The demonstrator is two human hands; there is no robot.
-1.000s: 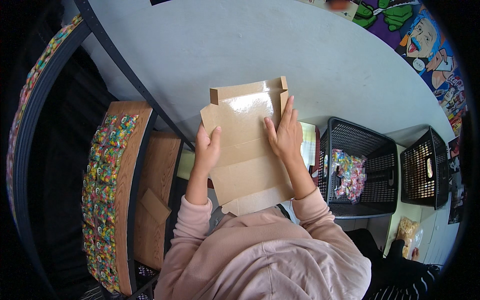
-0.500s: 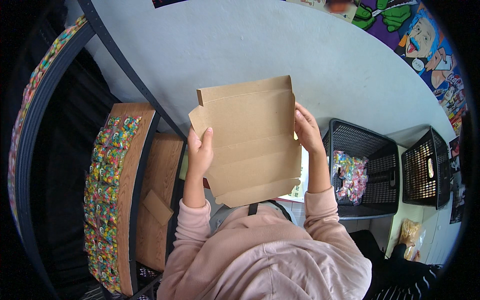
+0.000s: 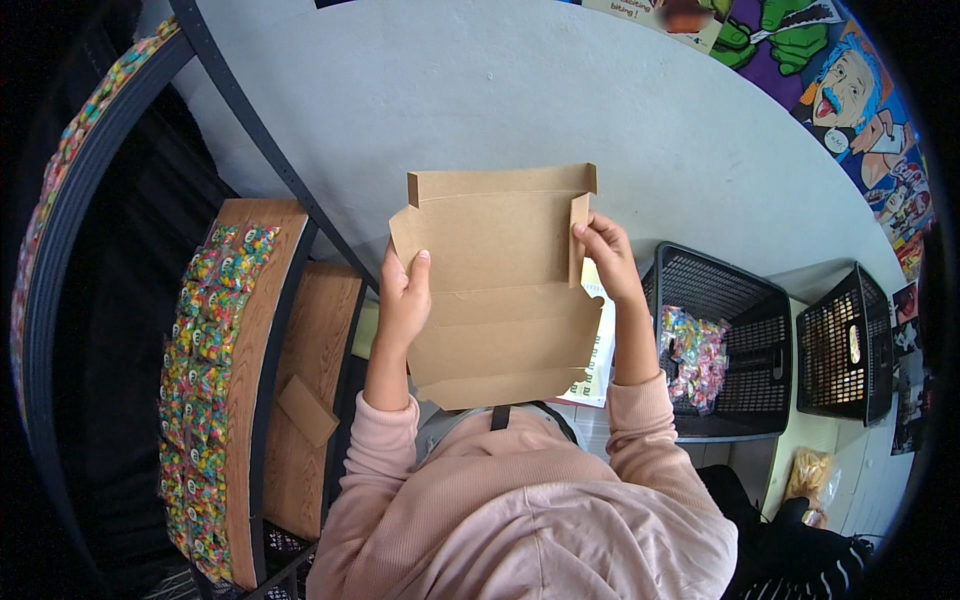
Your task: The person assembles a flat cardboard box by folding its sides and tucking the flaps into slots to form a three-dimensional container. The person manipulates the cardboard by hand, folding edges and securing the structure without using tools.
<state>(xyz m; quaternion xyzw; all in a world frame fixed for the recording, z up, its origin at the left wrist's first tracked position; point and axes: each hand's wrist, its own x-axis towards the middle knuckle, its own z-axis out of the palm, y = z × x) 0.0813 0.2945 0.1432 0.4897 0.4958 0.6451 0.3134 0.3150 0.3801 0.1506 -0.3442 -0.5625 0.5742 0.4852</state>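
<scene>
In front of my body I hold up a flattened brown cardboard box (image 3: 490,245), its crease lines running across it and its far edge folded up. My left hand (image 3: 405,295) grips the left side, thumb on the inner face and fingers hidden behind. At the right, my right hand (image 3: 608,255) pinches a side flap that stands folded inward. The near part of the cardboard hangs close to my waist, with a small cut-out on its right edge.
To the left, a wooden shelf (image 3: 262,290) bears rows of colourful candy packets (image 3: 205,350); a small cardboard piece (image 3: 308,412) lies on a lower board. At right stand a black crate (image 3: 745,350) with candy packets, another black crate (image 3: 850,345) and a bag of yellowish food (image 3: 808,475).
My right hand has folded the right side flap up and inward. The far corner flap beside it now stands up too. My left hand keeps its grip.
</scene>
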